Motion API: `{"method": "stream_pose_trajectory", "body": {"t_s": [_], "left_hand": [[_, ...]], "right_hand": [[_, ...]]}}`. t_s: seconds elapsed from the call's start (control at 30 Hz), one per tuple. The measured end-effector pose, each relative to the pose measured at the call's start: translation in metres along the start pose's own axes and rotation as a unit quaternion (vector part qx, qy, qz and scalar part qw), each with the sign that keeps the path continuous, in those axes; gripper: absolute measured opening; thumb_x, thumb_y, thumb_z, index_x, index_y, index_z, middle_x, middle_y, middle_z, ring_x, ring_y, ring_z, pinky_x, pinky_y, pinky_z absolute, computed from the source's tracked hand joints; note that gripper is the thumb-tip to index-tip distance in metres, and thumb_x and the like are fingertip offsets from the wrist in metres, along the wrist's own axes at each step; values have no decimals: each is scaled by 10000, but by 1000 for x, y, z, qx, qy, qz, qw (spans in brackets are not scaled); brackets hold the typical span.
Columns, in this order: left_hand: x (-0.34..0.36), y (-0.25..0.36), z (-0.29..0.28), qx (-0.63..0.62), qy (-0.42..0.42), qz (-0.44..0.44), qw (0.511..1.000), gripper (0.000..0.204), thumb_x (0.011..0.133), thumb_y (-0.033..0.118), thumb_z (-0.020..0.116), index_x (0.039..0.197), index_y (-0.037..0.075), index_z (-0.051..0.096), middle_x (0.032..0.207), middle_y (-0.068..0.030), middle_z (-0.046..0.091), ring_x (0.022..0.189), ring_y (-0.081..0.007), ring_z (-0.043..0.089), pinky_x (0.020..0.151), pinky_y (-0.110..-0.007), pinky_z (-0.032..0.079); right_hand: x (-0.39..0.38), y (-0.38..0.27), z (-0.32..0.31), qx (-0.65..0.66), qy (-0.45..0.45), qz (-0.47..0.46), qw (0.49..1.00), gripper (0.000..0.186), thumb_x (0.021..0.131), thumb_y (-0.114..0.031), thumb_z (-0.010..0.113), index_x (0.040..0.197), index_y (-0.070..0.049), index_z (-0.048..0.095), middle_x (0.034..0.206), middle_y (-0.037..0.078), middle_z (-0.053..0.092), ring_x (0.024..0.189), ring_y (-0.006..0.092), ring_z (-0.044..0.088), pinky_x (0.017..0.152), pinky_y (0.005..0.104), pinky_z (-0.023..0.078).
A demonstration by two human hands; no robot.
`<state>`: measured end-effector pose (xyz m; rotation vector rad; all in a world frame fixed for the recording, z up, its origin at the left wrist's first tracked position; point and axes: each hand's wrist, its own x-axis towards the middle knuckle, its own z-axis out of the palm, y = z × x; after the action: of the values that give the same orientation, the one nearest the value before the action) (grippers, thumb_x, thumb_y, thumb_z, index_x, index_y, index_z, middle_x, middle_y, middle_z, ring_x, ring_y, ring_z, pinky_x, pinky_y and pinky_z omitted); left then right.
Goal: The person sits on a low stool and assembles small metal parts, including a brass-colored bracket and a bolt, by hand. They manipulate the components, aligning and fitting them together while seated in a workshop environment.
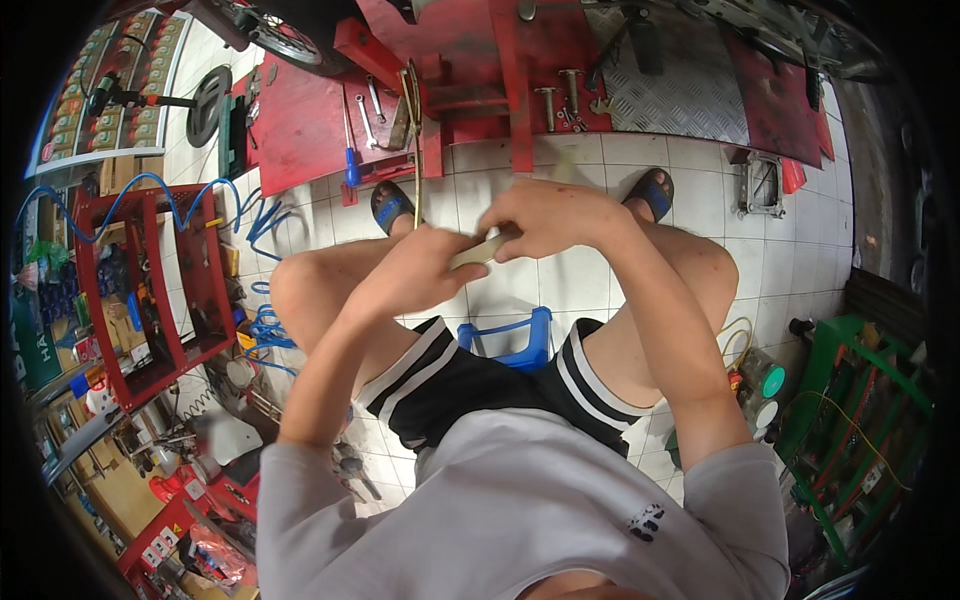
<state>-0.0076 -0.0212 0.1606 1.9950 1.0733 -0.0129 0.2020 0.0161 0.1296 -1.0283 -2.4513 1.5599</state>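
Observation:
My left hand point(418, 270) is closed on a pale yellowish flat piece point(478, 252), held above the floor between my knees. The fingers of my right hand point(553, 215) are bent in and pinch the right end of the same piece. Much of it is hidden by the fingers, and its kind cannot be made out. Just beyond my left hand, a thin brassy rod or tube point(414, 140) stands upright against the red bench. Below my hands is a blue plastic stool point(535, 340) between my thighs.
On the red work platform point(310, 125) lie a blue-handled screwdriver point(351, 165), wrenches point(366, 125) and large bolts point(570, 92). A metal frame part point(762, 184) rests on the tiled floor at right. A red tool cart point(150, 300) with a blue coiled hose point(265, 325) stands left, a green rack point(830, 400) right.

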Motion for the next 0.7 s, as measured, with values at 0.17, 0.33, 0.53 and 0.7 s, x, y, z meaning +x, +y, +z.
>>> {"method": "stream_pose_trajectory", "body": {"t_s": [0.17,0.33,0.53,0.7], "left_hand": [[-94,-13,-25,-173,113,-163,965,317,876,255,644,863,-59,609,582,-82,530,572,-151,524,537,-317,393],[-118,-19,-57,-303,303,-240,871,293,948,268,558,780,28,571,615,45,465,554,-50,410,488,-241,288],[-16,-195,-77,-196,364,-328,849,377,893,368,588,782,10,635,582,-7,507,582,-88,520,518,-267,417],[94,-295,-35,-21,341,-400,850,502,832,469,559,1005,16,689,981,-244,670,1003,-406,621,846,-448,480]], "right_hand": [[7,-7,-12,0,189,-199,962,366,774,-120,666,1137,-77,636,1229,173,594,1079,357,589,937,450,451],[5,6,-19,18,197,-121,973,447,790,-160,633,1233,-105,594,1286,175,561,1233,362,491,1004,438,398],[2,5,-26,-40,67,112,991,425,848,-238,598,1251,-103,583,1169,172,629,1119,334,567,930,425,444],[4,33,-22,-86,55,191,976,394,861,-262,592,1221,-101,596,1095,176,644,1040,340,599,917,420,464]]}}
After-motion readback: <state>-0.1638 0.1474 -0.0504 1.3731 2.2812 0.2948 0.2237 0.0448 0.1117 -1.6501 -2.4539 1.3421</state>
